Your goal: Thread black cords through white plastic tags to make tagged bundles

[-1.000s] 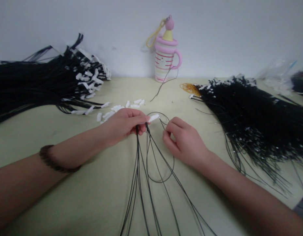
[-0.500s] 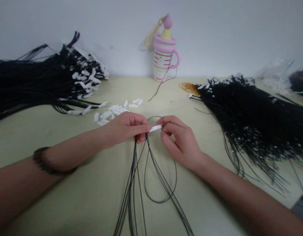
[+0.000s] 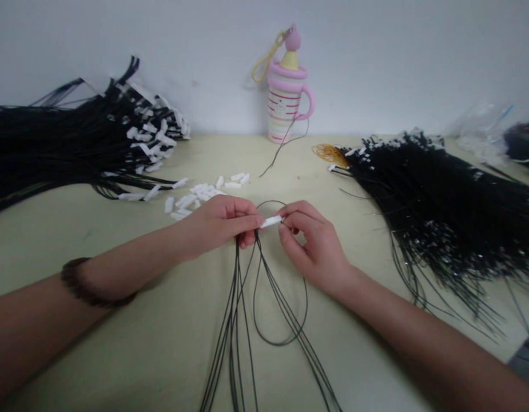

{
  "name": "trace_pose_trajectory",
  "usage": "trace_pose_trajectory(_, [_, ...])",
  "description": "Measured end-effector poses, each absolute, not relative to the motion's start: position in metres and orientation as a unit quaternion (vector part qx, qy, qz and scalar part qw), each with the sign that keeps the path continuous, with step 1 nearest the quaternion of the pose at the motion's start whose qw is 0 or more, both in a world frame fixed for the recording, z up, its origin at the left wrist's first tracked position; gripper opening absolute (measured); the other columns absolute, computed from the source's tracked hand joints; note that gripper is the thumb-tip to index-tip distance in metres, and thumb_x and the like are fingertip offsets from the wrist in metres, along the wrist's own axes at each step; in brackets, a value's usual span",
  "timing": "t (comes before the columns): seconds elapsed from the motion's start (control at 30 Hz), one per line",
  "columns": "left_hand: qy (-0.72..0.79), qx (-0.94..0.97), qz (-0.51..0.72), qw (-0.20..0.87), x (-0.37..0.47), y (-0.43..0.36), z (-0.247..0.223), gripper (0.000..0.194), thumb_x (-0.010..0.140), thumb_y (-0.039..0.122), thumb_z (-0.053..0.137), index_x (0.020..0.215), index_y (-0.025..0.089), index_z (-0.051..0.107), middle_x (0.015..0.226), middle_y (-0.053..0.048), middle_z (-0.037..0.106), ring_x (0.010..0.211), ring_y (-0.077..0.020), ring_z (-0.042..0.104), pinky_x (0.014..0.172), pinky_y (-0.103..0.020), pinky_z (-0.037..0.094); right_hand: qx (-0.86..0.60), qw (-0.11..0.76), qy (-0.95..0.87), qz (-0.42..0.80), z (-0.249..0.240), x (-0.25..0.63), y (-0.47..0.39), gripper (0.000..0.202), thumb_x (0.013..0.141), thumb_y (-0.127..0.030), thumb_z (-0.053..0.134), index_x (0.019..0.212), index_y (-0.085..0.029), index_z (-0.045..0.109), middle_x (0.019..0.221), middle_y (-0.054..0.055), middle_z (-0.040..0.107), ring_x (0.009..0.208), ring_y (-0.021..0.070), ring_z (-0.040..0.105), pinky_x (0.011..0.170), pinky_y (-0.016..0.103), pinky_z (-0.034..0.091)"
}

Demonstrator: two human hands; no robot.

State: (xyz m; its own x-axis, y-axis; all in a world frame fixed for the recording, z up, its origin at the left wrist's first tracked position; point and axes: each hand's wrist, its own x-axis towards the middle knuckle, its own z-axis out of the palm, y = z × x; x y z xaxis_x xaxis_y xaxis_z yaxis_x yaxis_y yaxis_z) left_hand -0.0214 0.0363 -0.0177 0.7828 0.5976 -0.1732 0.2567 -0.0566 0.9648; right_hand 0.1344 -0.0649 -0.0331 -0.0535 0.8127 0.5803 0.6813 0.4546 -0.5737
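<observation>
Between my two hands lies a small white connector (image 3: 271,221), a short narrow strip. My left hand (image 3: 236,220) pinches its left end between thumb and fingers, with several thin black wires (image 3: 236,297) hanging down from the same grip. At the connector's right end my right hand (image 3: 311,237) has its thumb and fingertips closed together. A black wire runs from there; one loop of it hangs below and a smaller arc rises behind the connector. The exact wire end in my right fingertips is too small to make out.
Loose white connectors (image 3: 199,194) lie scattered behind my left hand. A heap of black wires with white ends (image 3: 54,149) is at the left, another wire bundle (image 3: 453,212) at the right. Against the wall stands a pink and white cup (image 3: 283,106). An orange band coil (image 3: 328,153) lies near the right bundle.
Both hands stay almost in place. My right fingertips have shifted very slightly left along the connector's end, and the hanging wire loop has risen a little.
</observation>
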Motion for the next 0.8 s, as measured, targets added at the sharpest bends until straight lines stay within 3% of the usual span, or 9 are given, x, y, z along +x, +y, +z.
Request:
trace_pose_trajectory(0.13, [0.327, 0.627, 0.218, 0.672, -0.023, 0.043, -0.015, 0.015, 0.075, 0.021, 0.057, 0.061, 0.015, 0.058, 0.046, 0.004, 0.052, 0.041, -0.0035, 0.043, 0.042, -0.015, 0.032, -0.561, 0.480, -0.669, 0.082, -0.027, 0.140, -0.065, 0.007, 0.075, -0.019, 0.061, 0.077, -0.014, 0.065, 0.081, 0.004, 0.051, 0.077, 0.0120, 0.049, 0.070, 0.026, 0.042])
trace_pose_trajectory(0.23, [0.327, 0.594, 0.276, 0.681, -0.028, 0.048, -0.002, 0.015, 0.071, 0.022, 0.058, 0.057, 0.014, 0.058, 0.045, 0.004, 0.049, 0.040, -0.0028, 0.040, 0.040, -0.015, 0.030, -0.560, 0.419, -0.655, 0.288, -0.020, 0.149, -0.064, 0.013, 0.076, -0.025, 0.061, 0.082, -0.015, 0.068, 0.059, -0.003, 0.046, 0.056, 0.0077, 0.041, 0.053, 0.022, 0.037])
trace_pose_trajectory(0.3, [0.305, 0.599, 0.297, 0.679, -0.033, 0.048, 0.010, 0.016, 0.068, 0.024, 0.060, 0.054, 0.016, 0.057, 0.040, 0.004, 0.044, 0.038, -0.0036, 0.039, 0.037, -0.015, 0.028, -0.517, 0.354, -0.640, 0.445, -0.017, 0.154, -0.062, 0.016, 0.079, -0.026, 0.057, 0.084, -0.014, 0.066, 0.056, -0.003, 0.049, 0.051, 0.0060, 0.040, 0.048, 0.020, 0.034])
trace_pose_trajectory(0.37, [0.278, 0.620, 0.290, 0.674, -0.038, 0.046, 0.019, 0.018, 0.065, 0.026, 0.062, 0.051, 0.017, 0.056, 0.034, 0.005, 0.041, 0.036, -0.0048, 0.039, 0.036, -0.016, 0.026, -0.495, 0.347, -0.601, 0.523, -0.017, 0.158, -0.059, 0.016, 0.080, -0.024, 0.055, 0.083, -0.012, 0.064, 0.062, -0.001, 0.057, 0.052, 0.0052, 0.044, 0.049, 0.019, 0.035])
trace_pose_trajectory(0.5, [0.235, 0.715, 0.191, 0.630, -0.039, 0.035, 0.021, 0.015, 0.070, 0.026, 0.062, 0.057, 0.018, 0.060, 0.037, 0.004, 0.050, 0.034, -0.0054, 0.043, 0.036, -0.017, 0.030, -0.506, 0.454, -0.482, 0.553, -0.024, 0.164, -0.052, 0.018, 0.077, -0.022, 0.056, 0.093, -0.013, 0.059, 0.087, 0.005, 0.065, 0.064, 0.0069, 0.056, 0.054, 0.019, 0.042])
trace_pose_trajectory(0.6, [0.249, 0.759, 0.125, 0.589, -0.031, 0.028, 0.010, 0.015, 0.073, 0.025, 0.060, 0.060, 0.017, 0.060, 0.044, 0.003, 0.057, 0.039, -0.0061, 0.048, 0.041, -0.017, 0.035, -0.549, 0.491, -0.466, 0.489, -0.033, 0.175, -0.046, 0.029, 0.079, -0.019, 0.050, 0.107, -0.014, 0.052, 0.101, 0.010, 0.062, 0.075, 0.0113, 0.060, 0.058, 0.023, 0.046])
trace_pose_trajectory(0.8, [0.314, 0.747, 0.146, 0.568, -0.019, 0.029, -0.015, 0.017, 0.076, 0.025, 0.057, 0.062, 0.016, 0.057, 0.046, 0.004, 0.056, 0.042, -0.0053, 0.046, 0.043, -0.016, 0.033, -0.656, 0.477, -0.581, 0.068, -0.035, 0.184, -0.049, 0.021, 0.080, -0.017, 0.045, 0.099, -0.015, 0.053, 0.088, 0.007, 0.059, 0.075, 0.0131, 0.056, 0.057, 0.022, 0.043])
